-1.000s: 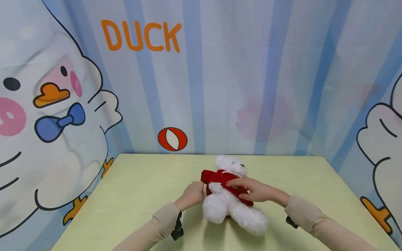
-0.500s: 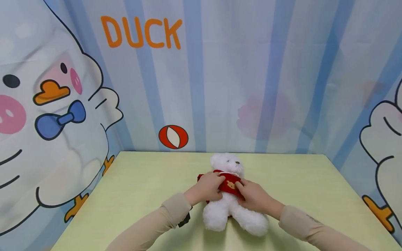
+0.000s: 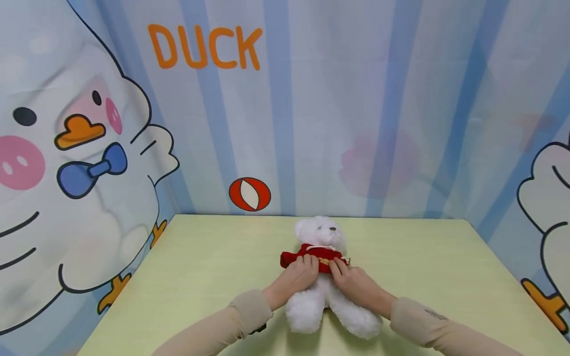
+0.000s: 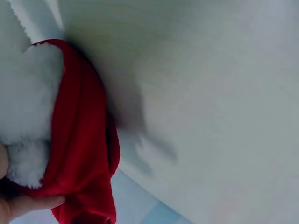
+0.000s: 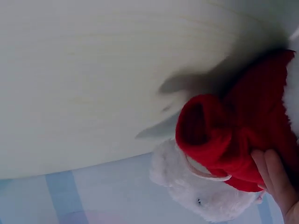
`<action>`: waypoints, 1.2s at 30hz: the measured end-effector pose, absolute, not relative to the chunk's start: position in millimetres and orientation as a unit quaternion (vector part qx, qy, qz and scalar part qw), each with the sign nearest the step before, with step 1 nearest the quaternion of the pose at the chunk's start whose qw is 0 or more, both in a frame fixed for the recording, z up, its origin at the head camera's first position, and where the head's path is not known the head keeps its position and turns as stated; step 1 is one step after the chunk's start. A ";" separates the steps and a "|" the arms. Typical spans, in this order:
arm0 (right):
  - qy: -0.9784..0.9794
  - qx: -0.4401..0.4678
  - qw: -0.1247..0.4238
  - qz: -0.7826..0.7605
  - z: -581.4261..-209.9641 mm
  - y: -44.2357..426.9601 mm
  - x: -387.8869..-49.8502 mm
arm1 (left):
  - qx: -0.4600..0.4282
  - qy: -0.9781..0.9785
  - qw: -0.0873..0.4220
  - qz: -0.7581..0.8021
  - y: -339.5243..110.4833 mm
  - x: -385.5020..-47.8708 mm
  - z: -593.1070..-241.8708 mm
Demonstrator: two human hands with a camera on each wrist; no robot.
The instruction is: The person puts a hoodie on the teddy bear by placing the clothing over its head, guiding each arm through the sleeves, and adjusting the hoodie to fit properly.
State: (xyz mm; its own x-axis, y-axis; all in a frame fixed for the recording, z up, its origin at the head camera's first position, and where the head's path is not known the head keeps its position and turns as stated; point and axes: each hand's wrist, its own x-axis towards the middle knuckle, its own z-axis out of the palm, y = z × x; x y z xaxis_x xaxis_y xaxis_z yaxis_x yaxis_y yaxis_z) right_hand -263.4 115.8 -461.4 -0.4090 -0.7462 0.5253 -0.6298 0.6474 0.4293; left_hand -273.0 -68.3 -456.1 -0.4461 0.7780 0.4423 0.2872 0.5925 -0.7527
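A white plush bear point(image 3: 307, 309) lies on its back on the table, head away from me. Its red shirt point(image 3: 291, 258) is bunched over the chest, with part of a tan print showing between my hands. My left hand point(image 3: 296, 279) grips the front of the shirt near its lower edge, and my right hand point(image 3: 358, 287) pinches the cloth opposite. The left wrist view has left fingers point(image 4: 37, 204) on the red cloth beside white fur. In the right wrist view, right fingers point(image 5: 275, 179) press on the shirt, and a sleeve point(image 5: 194, 123) gapes with no paw visible inside.
The pale yellow-green table point(image 3: 213, 252) extends around the bear on all sides. A striped curtain point(image 3: 329, 109) with duck pictures stands behind the table's back edge.
Both hands have come to the shirt front, the left from the bear's side, the right from across its belly. The shirt's lower edge has moved up, baring more belly, and the bear has straightened slightly.
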 end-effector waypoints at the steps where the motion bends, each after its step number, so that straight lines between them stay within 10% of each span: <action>1: -0.838 0.410 0.352 -0.070 -461.1 115.7 -262.8 | -0.327 -0.797 0.418 0.290 -68.1 -272.6 -456.9; 9: -0.846 0.420 0.330 0.013 -465.0 122.8 -249.3 | -0.312 -0.841 0.405 0.179 -76.8 -254.5 -464.0; 17: -0.812 0.427 0.398 0.008 -471.4 131.9 -238.2 | -0.234 -0.789 0.534 0.194 -82.9 -247.7 -477.6; 27: -0.791 0.433 0.424 0.081 -477.2 143.6 -245.9 | -0.332 -0.899 0.253 -0.132 -78.3 -246.8 -481.1; 36: -0.836 0.399 0.359 0.113 -488.0 156.7 -260.4 | -0.308 -0.883 0.354 -0.006 -67.8 -268.5 -482.4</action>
